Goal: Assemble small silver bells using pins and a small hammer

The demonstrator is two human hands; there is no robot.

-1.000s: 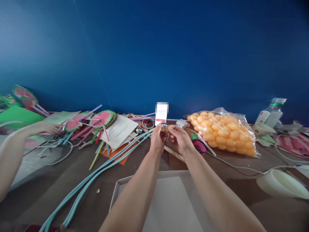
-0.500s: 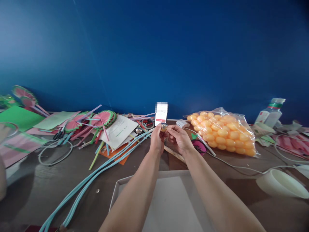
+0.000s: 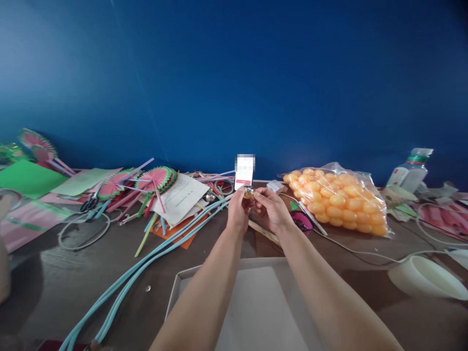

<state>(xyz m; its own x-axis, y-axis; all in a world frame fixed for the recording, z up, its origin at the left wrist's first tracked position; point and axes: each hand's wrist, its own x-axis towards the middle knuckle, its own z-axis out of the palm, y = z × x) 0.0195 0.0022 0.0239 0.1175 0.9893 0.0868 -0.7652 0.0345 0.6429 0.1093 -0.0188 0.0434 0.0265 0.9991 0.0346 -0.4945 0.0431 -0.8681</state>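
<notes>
My left hand (image 3: pixel 238 212) and my right hand (image 3: pixel 272 209) meet in front of me, raised over the far part of the table. Between the fingertips of both is a small shiny ball (image 3: pixel 248 192), gold and silver in colour. The fingers are closed on it from either side, and its underside is partly hidden. Just behind stands a phone (image 3: pixel 243 180) with a lit screen, its top blurred out. A wooden stick (image 3: pixel 263 232) lies below my right hand. Under my forearms is a shallow pale tray (image 3: pixel 261 292).
Left are light-blue tubes (image 3: pixel 146 265), pink-green paper fans (image 3: pixel 155 180), scissors (image 3: pixel 88 201) and papers (image 3: pixel 183 195). A bag of orange balls (image 3: pixel 338 202), a purple dish (image 3: pixel 302 222), a bottle (image 3: pixel 409 170) and a white roll (image 3: pixel 426 278) are right. Another person's arm (image 3: pixel 3 273) shows at the left edge.
My hands and the shiny ball stay almost still. At the far left, the pink sheet near the other person's arm has shifted slightly.
</notes>
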